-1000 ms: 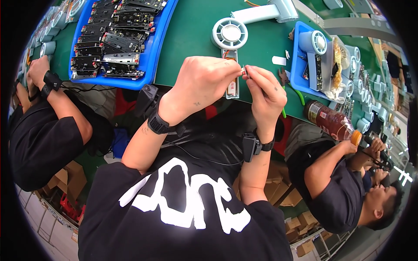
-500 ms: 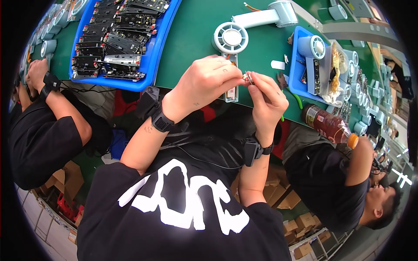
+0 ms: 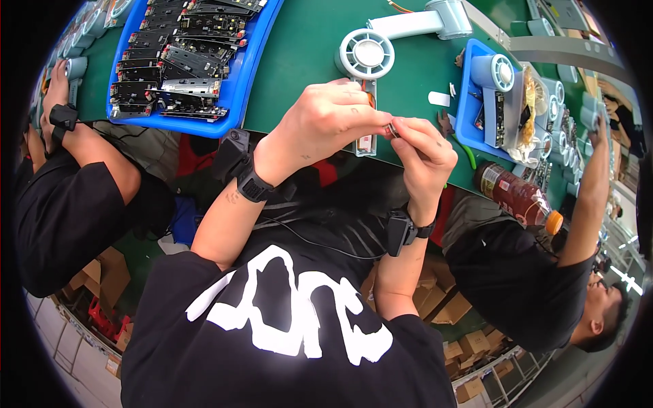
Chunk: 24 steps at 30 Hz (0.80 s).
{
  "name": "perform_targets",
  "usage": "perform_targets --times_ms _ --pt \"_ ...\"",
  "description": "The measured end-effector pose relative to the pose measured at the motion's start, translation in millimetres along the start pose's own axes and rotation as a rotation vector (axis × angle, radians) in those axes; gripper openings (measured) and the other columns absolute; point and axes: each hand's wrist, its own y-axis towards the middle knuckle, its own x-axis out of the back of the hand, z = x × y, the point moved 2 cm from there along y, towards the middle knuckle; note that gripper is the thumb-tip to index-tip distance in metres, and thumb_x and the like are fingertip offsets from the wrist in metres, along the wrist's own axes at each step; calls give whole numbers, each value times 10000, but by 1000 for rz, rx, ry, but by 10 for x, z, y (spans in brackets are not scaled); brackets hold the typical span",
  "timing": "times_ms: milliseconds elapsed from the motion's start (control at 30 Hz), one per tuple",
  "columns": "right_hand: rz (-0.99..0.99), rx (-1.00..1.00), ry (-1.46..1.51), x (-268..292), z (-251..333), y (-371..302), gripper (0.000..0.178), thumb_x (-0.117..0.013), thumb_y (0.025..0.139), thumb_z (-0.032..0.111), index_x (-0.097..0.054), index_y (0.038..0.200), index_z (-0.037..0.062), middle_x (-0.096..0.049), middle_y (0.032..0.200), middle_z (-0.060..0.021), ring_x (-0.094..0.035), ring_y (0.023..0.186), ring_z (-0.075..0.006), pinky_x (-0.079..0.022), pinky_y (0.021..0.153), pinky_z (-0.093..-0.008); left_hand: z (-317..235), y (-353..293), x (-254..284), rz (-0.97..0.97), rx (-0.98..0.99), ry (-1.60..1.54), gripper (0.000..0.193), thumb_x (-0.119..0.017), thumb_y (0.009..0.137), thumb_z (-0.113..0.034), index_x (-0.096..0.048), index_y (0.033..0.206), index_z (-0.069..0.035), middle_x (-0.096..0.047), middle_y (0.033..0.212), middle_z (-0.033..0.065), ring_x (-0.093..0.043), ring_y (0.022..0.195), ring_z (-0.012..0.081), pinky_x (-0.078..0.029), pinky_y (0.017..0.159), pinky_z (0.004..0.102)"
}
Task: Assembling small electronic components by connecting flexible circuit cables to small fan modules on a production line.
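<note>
A small metallic part (image 3: 391,129), too tiny to make out, sits between the fingertips of both hands, above the near edge of the tabletop (image 3: 292,61). The right hand (image 3: 427,156) pinches it, thumb against forefinger. The left hand (image 3: 323,126) has its fingers drawn together and meets it from the other side; whether it grips too, I cannot tell.

Partly behind the left hand is a light-blue fan (image 3: 368,53), its opened handle (image 3: 367,145) reaching the near edge. A second fan (image 3: 408,26) lies just beyond. Leftward, a strip of green surface gives room up to a blue tray (image 3: 250,75) of circuit boards (image 3: 183,61). The right side is tighter: a white piece (image 3: 439,98), green-handled pliers (image 3: 471,156), a smaller blue bin (image 3: 467,102), and a bottle (image 3: 513,194) at the edge.
</note>
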Motion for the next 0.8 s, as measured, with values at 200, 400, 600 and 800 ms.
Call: perform_targets --times_ms 200,400,600,800 --pt "47 -25 15 30 -7 41 311 -653 772 -197 -730 1047 -75 -713 1003 -171 -700 851 -218 -554 750 -272 77 -10 -24 -19 -30 -63 202 -831 740 -101 -761 929 -87 -630 682 28 -598 611 205 -500 604 327" --pt "49 -50 13 28 28 71 307 -651 779 -194 -730 1049 -74 -710 1011 -171 -694 863 -216 -546 771 -276 70 27 -7 13 -21 -50 212 -841 726 -104 -751 916 -75 -617 672 32 -602 624 209 -516 628 308" --pt "-83 -198 192 -18 58 80 257 -623 884 -110 -699 1126 -71 -703 1036 -150 -682 866 -201 -521 717 -263 -139 1 40 -180 178 39 236 -834 728 -41 -745 947 -44 -640 762 53 -620 670 193 -525 644 297" --pt "-180 -403 479 -65 93 148 272 -595 990 49 -633 1243 -45 -688 1082 -128 -663 872 -174 -469 633 -244 -91 -185 57 -330 476 -31 276 -795 753 38 -754 1019 -27 -659 875 70 -645 733 163 -528 637 289"
